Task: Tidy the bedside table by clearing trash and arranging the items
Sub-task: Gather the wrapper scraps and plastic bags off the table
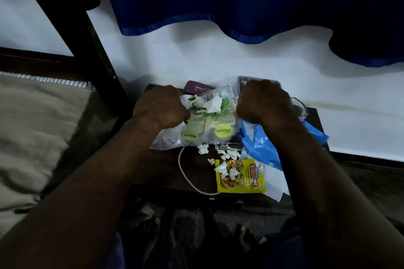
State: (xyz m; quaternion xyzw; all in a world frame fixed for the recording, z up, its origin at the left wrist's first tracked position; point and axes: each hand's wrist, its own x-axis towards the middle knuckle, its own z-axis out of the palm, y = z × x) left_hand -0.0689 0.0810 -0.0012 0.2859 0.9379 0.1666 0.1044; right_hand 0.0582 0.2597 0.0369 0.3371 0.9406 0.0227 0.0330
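We've got both hands, left (160, 106) and right (263, 102), fisted on the clear bag (196, 131) mid-frame. Yellow packet (240, 178) at lower center reads "EVEREST". Maroon case (197, 88) up top says "PRINCE".

We cannot see the fingers of either hand, curled under the left hand (157, 106) and the right hand (263, 103). The right hand covers most of the grey case (242, 81), and the maroon case (197, 88) shows only "PRINCE O". The clear glass thing (300, 108) behind the right wrist is too hidden to name.
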